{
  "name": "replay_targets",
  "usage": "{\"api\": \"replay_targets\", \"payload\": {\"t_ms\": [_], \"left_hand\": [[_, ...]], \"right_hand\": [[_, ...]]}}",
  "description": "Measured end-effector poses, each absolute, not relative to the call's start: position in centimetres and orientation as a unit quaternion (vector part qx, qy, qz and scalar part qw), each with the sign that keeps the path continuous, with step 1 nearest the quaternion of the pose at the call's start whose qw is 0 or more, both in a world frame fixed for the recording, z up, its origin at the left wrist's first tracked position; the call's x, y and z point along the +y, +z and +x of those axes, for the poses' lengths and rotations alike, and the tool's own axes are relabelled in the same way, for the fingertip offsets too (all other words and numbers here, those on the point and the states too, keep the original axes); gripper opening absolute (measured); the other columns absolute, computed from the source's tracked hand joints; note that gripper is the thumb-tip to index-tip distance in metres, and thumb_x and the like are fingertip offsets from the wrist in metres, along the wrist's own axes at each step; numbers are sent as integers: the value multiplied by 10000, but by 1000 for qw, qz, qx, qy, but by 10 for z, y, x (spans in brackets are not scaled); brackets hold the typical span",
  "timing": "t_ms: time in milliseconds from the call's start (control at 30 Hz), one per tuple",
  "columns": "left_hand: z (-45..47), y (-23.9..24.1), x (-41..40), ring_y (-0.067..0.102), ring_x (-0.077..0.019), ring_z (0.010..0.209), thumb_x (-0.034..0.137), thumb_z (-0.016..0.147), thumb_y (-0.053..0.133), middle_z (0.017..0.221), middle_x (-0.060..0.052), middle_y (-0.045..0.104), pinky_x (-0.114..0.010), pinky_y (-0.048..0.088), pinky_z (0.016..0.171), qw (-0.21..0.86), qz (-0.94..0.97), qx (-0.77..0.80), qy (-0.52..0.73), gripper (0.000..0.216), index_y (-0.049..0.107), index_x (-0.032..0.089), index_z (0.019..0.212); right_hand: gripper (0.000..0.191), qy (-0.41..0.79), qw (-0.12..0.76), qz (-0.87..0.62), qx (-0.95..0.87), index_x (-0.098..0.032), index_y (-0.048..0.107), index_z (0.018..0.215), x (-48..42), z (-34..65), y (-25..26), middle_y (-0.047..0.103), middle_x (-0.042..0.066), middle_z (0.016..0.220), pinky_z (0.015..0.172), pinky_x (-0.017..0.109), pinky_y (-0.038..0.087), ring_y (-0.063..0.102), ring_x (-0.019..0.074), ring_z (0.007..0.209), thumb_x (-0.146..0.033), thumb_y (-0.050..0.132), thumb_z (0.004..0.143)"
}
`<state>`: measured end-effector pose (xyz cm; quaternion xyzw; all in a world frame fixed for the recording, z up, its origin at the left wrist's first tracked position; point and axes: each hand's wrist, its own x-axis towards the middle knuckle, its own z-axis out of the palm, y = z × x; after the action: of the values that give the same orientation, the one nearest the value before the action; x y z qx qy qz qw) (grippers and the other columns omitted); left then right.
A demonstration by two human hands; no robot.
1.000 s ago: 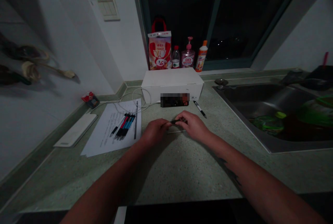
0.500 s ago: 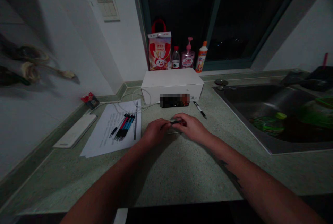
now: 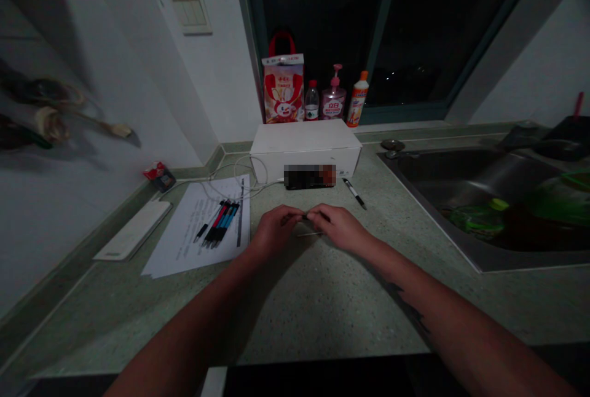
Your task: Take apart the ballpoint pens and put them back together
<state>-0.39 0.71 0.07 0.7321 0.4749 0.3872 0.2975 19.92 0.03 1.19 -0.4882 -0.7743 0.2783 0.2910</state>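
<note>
My left hand (image 3: 275, 228) and my right hand (image 3: 338, 225) meet above the middle of the counter, fingertips nearly touching. Both are pinched on a dark, slim pen (image 3: 305, 217), most of which the fingers cover. Just below them a thin pale stick (image 3: 310, 235), possibly a refill, lies on the counter. To the right of my right hand lies a white and black pen (image 3: 354, 194). Several more pens (image 3: 221, 225), black, red and blue, rest side by side on printed paper sheets (image 3: 184, 255) left of my left hand.
Behind my hands a phone (image 3: 310, 178) with a white cable leans on a white box (image 3: 304, 139). A white flat slab (image 3: 133, 231) and a small red and dark packet (image 3: 159, 177) lie at left. The sink (image 3: 442, 225) is at right. Bottles (image 3: 333, 99) stand behind the box.
My fingertips have come closer together over the pen, and less of it shows now. The other things on the counter have stayed put.
</note>
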Motion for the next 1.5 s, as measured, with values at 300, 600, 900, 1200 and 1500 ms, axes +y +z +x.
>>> {"api": "replay_targets", "payload": {"t_ms": [300,600,900,1200,1500], "left_hand": [[-4,3,7,694,-205,833,214,857,631,894,-71,758,-359,552,820,319,710,483,401,130,746,177,905],[-3,5,6,682,-203,803,241,850,634,865,-65,751,-360,553,800,324,703,487,404,126,746,195,884],[-18,12,14,655,-230,939,166,868,557,940,-79,708,-360,507,892,153,761,568,274,192,748,186,874],[-24,4,11,616,-265,1035,95,900,466,1044,-127,678,-368,468,906,72,787,588,172,295,725,173,1019],[-23,4,9,606,-266,1058,41,846,460,1098,-132,681,-357,450,886,99,770,608,168,361,680,175,1099]], "right_hand": [[209,276,340,-476,-762,-193,685,1062,2,200,11,707,31,861,690,277,448,634,162,760,-270,697,868],[103,244,328,-473,-780,-220,714,979,1,200,12,740,36,939,770,298,469,669,181,858,-228,644,904],[177,220,199,-423,-856,-252,741,967,-3,200,11,724,28,992,812,308,491,672,207,978,-170,736,810],[214,242,154,-417,-862,-264,737,994,-8,198,18,697,18,835,800,324,478,635,255,1108,-242,774,784],[115,189,244,-503,-808,-222,720,943,-4,199,19,704,33,876,677,280,411,626,164,764,-292,633,915]]}}
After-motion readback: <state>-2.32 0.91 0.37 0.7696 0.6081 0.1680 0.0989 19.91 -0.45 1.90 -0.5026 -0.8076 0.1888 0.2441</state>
